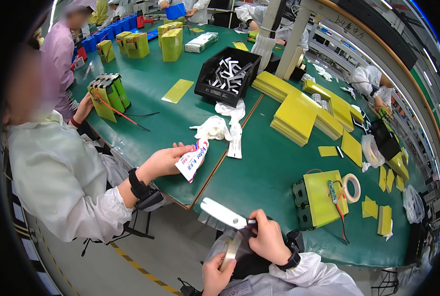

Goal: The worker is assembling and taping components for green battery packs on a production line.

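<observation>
At the table's near edge, my right hand (269,240) is closed round the dark handle of a pair of scissors (224,213). The pale blades point up and left, and look pressed together. Lower down, my left hand (217,277) grips a roll of pale tape (231,252), seen nearly edge-on, just below the scissors. Whether a strip runs from the roll to my right hand is unclear. Right of my hands stands a battery pack (323,200) with a yellow board, a small green circuit board and red and black wires. A masking tape roll (351,188) touches its side.
At left, a co-worker's hand (163,160) holds a white tube (192,160) over the table, near crumpled white tissue (212,129); their other hand steadies a green battery pack (110,94). Beyond are a black bin (215,91) of small strips and stacked yellow boards (295,117).
</observation>
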`<state>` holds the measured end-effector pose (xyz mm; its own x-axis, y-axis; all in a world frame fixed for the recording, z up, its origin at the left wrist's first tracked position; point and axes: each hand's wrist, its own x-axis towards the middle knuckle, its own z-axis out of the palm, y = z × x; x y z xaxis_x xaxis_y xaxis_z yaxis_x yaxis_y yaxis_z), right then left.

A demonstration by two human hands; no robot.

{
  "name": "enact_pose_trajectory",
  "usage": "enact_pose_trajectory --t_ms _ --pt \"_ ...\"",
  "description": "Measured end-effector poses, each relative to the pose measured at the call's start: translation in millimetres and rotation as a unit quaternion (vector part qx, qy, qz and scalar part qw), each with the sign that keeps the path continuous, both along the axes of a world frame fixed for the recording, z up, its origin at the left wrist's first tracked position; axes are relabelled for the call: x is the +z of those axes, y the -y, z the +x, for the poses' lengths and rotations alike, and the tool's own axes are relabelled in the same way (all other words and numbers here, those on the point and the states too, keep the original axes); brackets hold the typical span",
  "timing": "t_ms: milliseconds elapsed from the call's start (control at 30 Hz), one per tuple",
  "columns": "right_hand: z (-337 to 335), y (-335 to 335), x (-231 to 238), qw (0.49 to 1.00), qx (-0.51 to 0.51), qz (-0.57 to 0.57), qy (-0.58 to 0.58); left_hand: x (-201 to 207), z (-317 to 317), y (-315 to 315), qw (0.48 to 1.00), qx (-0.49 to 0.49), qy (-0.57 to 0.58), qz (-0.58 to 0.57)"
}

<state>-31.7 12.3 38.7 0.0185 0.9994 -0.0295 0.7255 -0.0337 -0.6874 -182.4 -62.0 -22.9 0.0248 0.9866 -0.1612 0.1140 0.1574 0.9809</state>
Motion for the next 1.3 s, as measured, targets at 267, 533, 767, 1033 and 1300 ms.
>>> enact_pose_trajectory --t_ms 267,533,767,1033,1300 --pt "2.8 -13.5 -17.5 0.998 -0.034 0.056 0.013 13.6 5.6 -9.8 0.999 0.015 0.031 -0.032" --pt "3.4 -13.8 -21.5 0.998 -0.040 0.055 0.012 3.7 9.7 -9.7 0.996 0.025 0.067 -0.051" --pt "-0.6 -11.1 -20.6 0.990 -0.029 0.109 0.082 6.4 10.2 -11.4 0.996 0.026 0.070 -0.052" --pt "17.9 15.1 5.6 0.998 0.007 0.050 -0.022 -16.2 4.5 -13.6 0.995 -0.014 0.055 -0.077" --pt "76.8 46.1 50.6 0.955 0.219 -0.196 0.032 -25.0 -0.2 -7.7 0.975 0.012 0.179 -0.130"
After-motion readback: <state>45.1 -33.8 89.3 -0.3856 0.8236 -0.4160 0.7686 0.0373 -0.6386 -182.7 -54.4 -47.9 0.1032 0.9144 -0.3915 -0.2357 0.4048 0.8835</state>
